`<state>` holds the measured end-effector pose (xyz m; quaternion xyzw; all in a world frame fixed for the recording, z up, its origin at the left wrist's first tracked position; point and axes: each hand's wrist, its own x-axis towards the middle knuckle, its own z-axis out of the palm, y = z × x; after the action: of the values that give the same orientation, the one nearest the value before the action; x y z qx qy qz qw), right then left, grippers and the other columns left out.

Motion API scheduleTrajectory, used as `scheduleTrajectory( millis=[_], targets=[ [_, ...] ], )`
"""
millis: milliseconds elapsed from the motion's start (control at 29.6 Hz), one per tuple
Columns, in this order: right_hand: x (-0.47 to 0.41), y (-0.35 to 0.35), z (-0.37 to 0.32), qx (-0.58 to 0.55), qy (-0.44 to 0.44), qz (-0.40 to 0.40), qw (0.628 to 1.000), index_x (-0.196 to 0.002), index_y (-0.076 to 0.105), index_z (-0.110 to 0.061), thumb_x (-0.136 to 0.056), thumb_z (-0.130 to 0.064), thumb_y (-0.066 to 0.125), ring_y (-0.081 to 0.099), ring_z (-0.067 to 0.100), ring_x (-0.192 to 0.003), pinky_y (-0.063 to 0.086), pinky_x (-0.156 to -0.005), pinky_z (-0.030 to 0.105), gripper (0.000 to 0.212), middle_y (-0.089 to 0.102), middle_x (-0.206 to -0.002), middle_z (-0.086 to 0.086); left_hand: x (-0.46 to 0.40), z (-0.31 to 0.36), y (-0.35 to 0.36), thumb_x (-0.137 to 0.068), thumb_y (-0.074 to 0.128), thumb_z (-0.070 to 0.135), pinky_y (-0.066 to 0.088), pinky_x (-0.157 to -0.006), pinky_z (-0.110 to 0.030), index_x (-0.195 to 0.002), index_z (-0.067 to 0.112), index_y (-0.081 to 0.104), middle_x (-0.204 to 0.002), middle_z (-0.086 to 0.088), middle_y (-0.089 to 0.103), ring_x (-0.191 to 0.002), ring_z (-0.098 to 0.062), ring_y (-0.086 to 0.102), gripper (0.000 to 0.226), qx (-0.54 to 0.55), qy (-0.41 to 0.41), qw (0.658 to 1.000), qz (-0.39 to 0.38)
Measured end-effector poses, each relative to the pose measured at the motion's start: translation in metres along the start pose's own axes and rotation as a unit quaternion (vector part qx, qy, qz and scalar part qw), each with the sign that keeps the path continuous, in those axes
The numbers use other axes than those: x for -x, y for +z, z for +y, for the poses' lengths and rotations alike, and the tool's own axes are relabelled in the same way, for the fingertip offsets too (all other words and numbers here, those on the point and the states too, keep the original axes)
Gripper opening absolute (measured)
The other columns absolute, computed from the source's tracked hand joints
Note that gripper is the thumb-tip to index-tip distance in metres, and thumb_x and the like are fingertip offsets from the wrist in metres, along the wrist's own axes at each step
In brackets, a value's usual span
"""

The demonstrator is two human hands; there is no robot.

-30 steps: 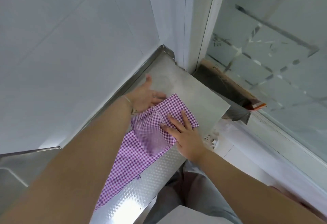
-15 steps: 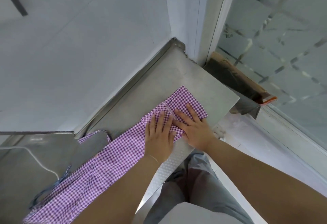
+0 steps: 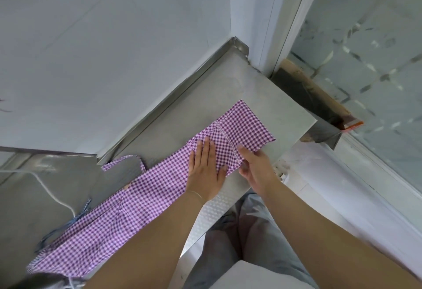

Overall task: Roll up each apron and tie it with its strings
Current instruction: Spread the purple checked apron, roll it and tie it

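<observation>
Steel counter [image 3: 269,97] beneath apron [image 3: 146,188], hands.

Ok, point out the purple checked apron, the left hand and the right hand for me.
purple checked apron [image 3: 146,188]: head view, flat middle stretch of cloth.
left hand [image 3: 205,170]: head view, back of the hand.
right hand [image 3: 257,166]: head view, back of the hand.

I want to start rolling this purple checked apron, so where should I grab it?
Take the purple checked apron at its free short end, the far right edge on the steel counter. It lies folded in a long flat strip, so gripping both corners there likely starts an even roll. The left hand already presses it flat.
</observation>
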<state>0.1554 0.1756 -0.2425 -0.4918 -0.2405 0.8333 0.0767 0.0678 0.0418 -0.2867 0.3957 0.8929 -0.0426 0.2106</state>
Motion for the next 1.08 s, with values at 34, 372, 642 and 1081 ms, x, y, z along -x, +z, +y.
scheduleTrajectory(
  millis=[34, 372, 642, 1081],
  targets=[
    [0.001, 0.008, 0.007, -0.005, 0.026, -0.002, 1.000, -0.125, 0.051, -0.012, -0.082, -0.011, 0.071, 0.063, 0.021, -0.095, 0.055, -0.060, 0.026, 0.047, 0.061, -0.117, 0.010, 0.000, 0.000, -0.002, -0.089, -0.010, 0.062, -0.014, -0.116, -0.039, -0.151, 0.015, -0.014, -0.159, -0.004, -0.018, -0.144, -0.022, -0.022, 0.077, 0.003, 0.003, 1.000, -0.008],
    [0.001, 0.035, 0.020, -0.042, -0.056, 0.083, 0.994, -0.122, 0.044, -0.022, -0.097, -0.029, 0.051, 0.058, 0.014, -0.096, 0.057, -0.080, 0.030, 0.026, 0.055, -0.110, -0.008, 0.058, -0.026, 0.017, -0.098, 0.025, 0.057, 0.013, -0.113, -0.064, -0.151, 0.034, 0.024, -0.160, -0.004, 0.020, -0.146, -0.036, 0.014, 0.058, -0.035, -0.040, 0.997, 0.060],
    [-0.016, 0.018, 0.058, 0.558, -0.397, -0.086, 0.724, -0.152, 0.020, -0.029, -0.092, -0.064, 0.034, 0.008, 0.031, -0.148, 0.010, -0.121, 0.045, 0.071, 0.023, -0.159, 0.006, 0.053, -0.047, 0.005, -0.097, 0.014, 0.053, 0.001, -0.116, -0.054, -0.152, 0.024, 0.018, -0.159, -0.003, 0.019, -0.147, -0.030, 0.011, 0.063, 0.008, -0.047, 0.999, 0.011],
    [-0.030, 0.011, 0.086, 0.790, -0.385, -0.044, 0.476, -0.151, 0.008, -0.039, -0.084, -0.045, 0.059, -0.005, 0.033, -0.147, 0.004, -0.107, 0.060, 0.084, 0.006, -0.162, 0.002, 0.057, -0.117, -0.001, -0.103, 0.025, 0.032, 0.006, -0.121, -0.036, -0.152, 0.016, 0.017, -0.155, -0.007, 0.031, -0.146, -0.023, 0.022, 0.052, 0.226, -0.079, 0.966, 0.095]
  ],
)
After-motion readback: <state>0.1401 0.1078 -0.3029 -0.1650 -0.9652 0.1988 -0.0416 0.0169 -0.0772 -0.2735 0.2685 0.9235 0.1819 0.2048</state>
